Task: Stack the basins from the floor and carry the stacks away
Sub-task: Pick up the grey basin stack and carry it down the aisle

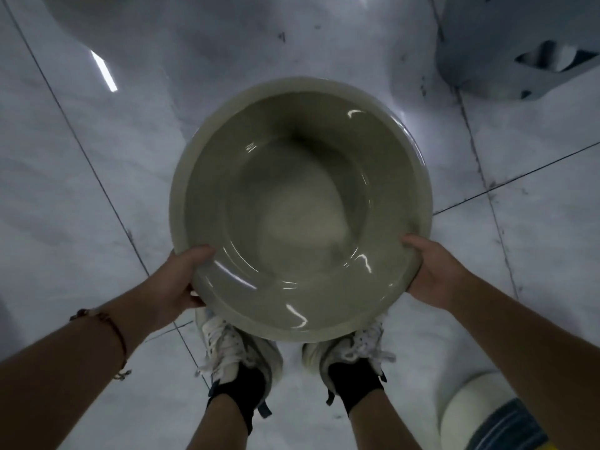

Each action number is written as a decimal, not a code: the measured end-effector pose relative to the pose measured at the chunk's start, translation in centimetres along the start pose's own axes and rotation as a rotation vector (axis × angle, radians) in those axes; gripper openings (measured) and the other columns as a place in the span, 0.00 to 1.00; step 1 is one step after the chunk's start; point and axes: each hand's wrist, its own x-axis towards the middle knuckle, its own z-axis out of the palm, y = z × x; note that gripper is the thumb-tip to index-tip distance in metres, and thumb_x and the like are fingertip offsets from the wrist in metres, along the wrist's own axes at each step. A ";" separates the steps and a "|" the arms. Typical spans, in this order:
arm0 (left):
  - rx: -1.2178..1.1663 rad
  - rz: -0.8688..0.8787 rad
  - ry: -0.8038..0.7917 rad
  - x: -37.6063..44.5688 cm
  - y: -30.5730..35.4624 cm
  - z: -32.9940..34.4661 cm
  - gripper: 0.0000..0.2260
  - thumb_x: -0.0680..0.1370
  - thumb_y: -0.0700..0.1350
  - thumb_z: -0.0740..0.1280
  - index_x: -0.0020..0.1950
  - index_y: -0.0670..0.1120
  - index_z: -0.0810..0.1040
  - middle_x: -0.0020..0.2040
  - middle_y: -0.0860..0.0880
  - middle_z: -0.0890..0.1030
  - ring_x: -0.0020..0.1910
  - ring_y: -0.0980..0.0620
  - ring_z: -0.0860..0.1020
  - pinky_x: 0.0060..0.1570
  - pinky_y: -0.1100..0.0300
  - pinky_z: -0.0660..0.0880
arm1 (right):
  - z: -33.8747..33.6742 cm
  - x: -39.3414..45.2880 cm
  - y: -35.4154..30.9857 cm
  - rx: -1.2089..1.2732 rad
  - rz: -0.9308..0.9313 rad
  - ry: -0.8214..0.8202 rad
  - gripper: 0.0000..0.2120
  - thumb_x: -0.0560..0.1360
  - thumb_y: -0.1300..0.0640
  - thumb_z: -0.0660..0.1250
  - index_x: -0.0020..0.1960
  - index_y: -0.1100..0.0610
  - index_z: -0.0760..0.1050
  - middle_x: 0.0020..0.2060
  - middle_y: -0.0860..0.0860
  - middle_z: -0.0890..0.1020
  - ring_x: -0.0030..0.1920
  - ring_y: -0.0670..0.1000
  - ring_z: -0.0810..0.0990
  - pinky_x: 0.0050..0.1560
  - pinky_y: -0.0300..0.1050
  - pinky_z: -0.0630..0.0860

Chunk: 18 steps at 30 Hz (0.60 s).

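1. Nearest the camera, the person's two bare forearms reach forward toward the olive-green basin [300, 209]; the left wrist wears a thin cord bracelet [118, 336].
2. Below the basin's near rim stand two white laced sneakers [233, 349] with black socks, partly hidden by the basin.
3. The left hand [177, 282] grips the basin's near-left rim: the thumb lies over the rim on the inside and the fingers curl beneath, out of sight.
4. The right hand [430, 271] grips the near-right rim the same way, thumb on the rim, fingers curled under it.
5. The basin is held upright above the feet, off the white marble-tiled floor [65, 190]. Its rim looks doubled at the left edge, but whether it is one basin or several nested cannot be told. No brand, label or writing can be read on it.
6. To the near right of the basin, a white rounded object with blue stripes [487, 417] sits at the frame's edge.
7. Beyond the basin, upper right, stands a grey cut-out object [519, 43].
8. Beyond it, upper left, the edge of another pale round rim [84, 3] shows.
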 end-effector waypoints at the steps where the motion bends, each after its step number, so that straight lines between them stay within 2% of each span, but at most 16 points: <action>1: -0.014 0.002 0.010 -0.2 0.0 0.2 0.22 0.76 0.51 0.69 0.70 0.53 0.71 0.60 0.45 0.81 0.56 0.43 0.80 0.46 0.45 0.80 | 0.1 0.0 0.0 0.033 -0.009 0.004 0.15 0.79 0.54 0.63 0.63 0.58 0.77 0.55 0.58 0.84 0.59 0.60 0.81 0.62 0.57 0.75; 5: -0.024 -0.011 0.013 -2.8 2.2 0.4 0.20 0.76 0.49 0.68 0.69 0.51 0.72 0.59 0.43 0.82 0.55 0.41 0.81 0.47 0.44 0.80 | 0.8 -2.0 -1.5 0.112 -0.040 0.022 0.18 0.77 0.58 0.64 0.66 0.59 0.77 0.58 0.58 0.83 0.61 0.59 0.80 0.61 0.55 0.76; 8: -0.056 -0.035 -0.009 -6.7 6.2 0.2 0.17 0.76 0.49 0.68 0.64 0.48 0.76 0.59 0.40 0.82 0.55 0.40 0.81 0.50 0.46 0.79 | 1.0 -5.7 -4.4 0.097 -0.082 -0.002 0.19 0.74 0.55 0.67 0.64 0.57 0.79 0.56 0.57 0.84 0.57 0.58 0.82 0.61 0.55 0.77; 10: -0.075 -0.038 -0.045 -10.5 8.8 0.0 0.20 0.74 0.51 0.69 0.64 0.46 0.76 0.59 0.39 0.82 0.55 0.39 0.81 0.51 0.46 0.79 | 1.4 -9.5 -7.2 0.114 -0.131 -0.026 0.19 0.73 0.54 0.68 0.64 0.56 0.79 0.57 0.56 0.83 0.57 0.58 0.82 0.61 0.55 0.77; 14: -0.102 -0.006 -0.089 -22.0 14.4 -0.2 0.25 0.71 0.57 0.71 0.63 0.46 0.78 0.59 0.38 0.82 0.56 0.36 0.81 0.56 0.40 0.77 | 1.3 -21.2 -12.9 0.129 -0.218 -0.087 0.17 0.76 0.53 0.66 0.63 0.56 0.79 0.58 0.56 0.83 0.59 0.58 0.81 0.64 0.55 0.75; 18: -0.176 0.161 -0.130 -38.2 20.6 -0.4 0.23 0.73 0.58 0.68 0.63 0.47 0.79 0.57 0.39 0.83 0.57 0.36 0.81 0.61 0.37 0.74 | 1.0 -38.1 -18.5 0.066 -0.342 -0.128 0.19 0.75 0.53 0.67 0.64 0.56 0.78 0.57 0.56 0.84 0.56 0.57 0.83 0.58 0.53 0.77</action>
